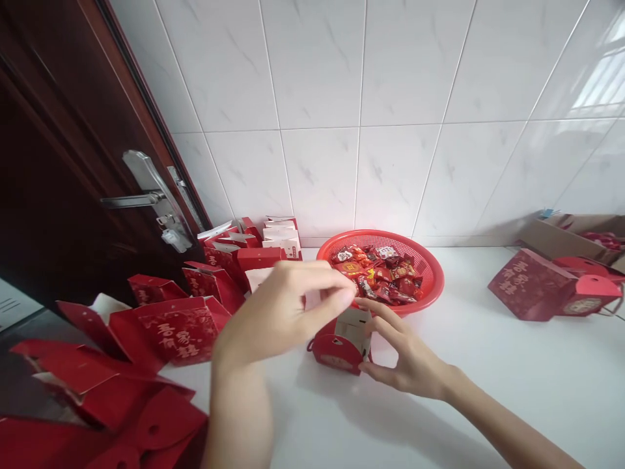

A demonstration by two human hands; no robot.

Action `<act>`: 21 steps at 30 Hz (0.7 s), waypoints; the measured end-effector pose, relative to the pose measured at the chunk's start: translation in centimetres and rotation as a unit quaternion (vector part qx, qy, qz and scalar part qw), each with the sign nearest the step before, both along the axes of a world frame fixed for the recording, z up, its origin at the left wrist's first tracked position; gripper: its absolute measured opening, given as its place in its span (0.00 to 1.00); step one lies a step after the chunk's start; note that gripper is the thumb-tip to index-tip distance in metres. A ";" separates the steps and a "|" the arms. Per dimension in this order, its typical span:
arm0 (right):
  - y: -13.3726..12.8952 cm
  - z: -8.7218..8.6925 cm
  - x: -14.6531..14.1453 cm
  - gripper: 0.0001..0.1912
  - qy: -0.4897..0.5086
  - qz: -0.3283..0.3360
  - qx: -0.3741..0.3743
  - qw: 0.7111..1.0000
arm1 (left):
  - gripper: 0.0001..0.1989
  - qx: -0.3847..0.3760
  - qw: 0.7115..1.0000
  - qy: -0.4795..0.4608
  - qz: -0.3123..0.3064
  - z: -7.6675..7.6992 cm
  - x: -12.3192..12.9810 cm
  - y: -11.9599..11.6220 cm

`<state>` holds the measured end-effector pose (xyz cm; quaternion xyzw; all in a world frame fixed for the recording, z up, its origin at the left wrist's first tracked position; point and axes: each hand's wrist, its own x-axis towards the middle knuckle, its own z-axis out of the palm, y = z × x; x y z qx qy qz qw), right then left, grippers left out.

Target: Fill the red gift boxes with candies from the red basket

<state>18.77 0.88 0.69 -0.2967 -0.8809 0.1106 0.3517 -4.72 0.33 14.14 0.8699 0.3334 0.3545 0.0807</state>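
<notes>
A small red candy box [336,355] stands on the white tabletop with its top open and its pale inside showing. My right hand [405,355] grips its right side, the thumb at the near corner and the fingers at the far edge. Above the box, my left hand [288,312] is closed in a pinch, thumb against fingertips. What the pinch holds, if anything, cannot be made out. Just behind, a red plastic basket [432,280] holds many wrapped candies [381,273]. The left forearm and hand cover part of the box's surroundings.
Several red gift boxes [180,329] crowd the left side, some with raised flaps. At the right are more red boxes [532,283] and a cardboard carton [551,231]. A tiled wall [322,176] closes off the back, and a dark door [63,130] stands at left.
</notes>
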 end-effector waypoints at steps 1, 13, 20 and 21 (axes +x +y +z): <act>-0.3 -0.4 0.3 0.12 0.002 -0.009 0.014 1.000 | 0.15 -0.055 0.997 0.054 -0.015 -0.2 0.9 0.8; -1.7 -3.5 1.1 0.13 0.070 -0.066 0.073 0.993 | 0.13 -0.310 0.915 0.256 -0.014 -2.8 4.3 3.8; -2.1 -3.5 1.0 0.13 0.073 -0.072 0.077 0.992 | 0.21 -0.267 0.911 0.302 0.090 -3.2 3.1 4.7; -2.1 -3.5 1.1 0.13 0.074 -0.075 0.078 0.991 | 0.25 -0.259 0.912 0.305 0.093 -3.2 2.8 4.7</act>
